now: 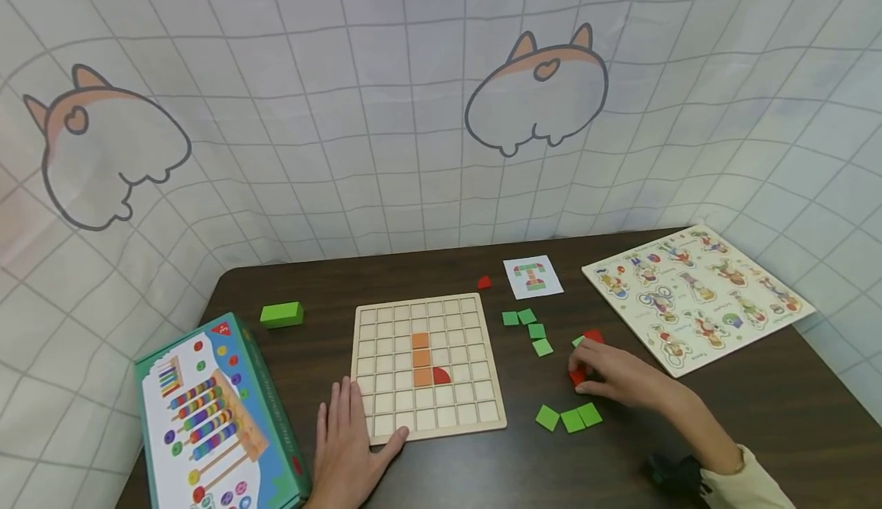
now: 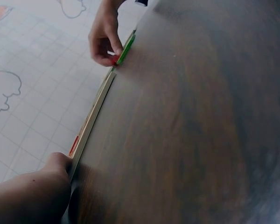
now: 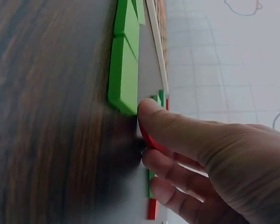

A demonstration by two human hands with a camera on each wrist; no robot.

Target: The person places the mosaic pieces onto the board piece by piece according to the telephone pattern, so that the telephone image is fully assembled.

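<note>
The wooden grid board (image 1: 446, 416) holds a column of orange squares (image 1: 422, 358) and a red quarter-round piece (image 1: 441, 376) beside the lowest one. My left hand (image 1: 347, 444) lies flat at the board's lower left corner, thumb along its front edge. To the right of the board, my right hand (image 1: 615, 371) pinches a red piece (image 3: 150, 139) between thumb and fingers, low over the table. Around that hand lie a green piece and another red piece (image 1: 593, 336), partly hidden by it. Several green squares (image 1: 573, 420) lie just in front of it.
More green squares (image 1: 537, 331) lie right of the board. A pattern card (image 1: 546, 285) and a red piece (image 1: 485, 282) are behind. At the far right is a picture puzzle board (image 1: 699, 295); at left, a toy box (image 1: 213, 417) and a green block (image 1: 282, 314).
</note>
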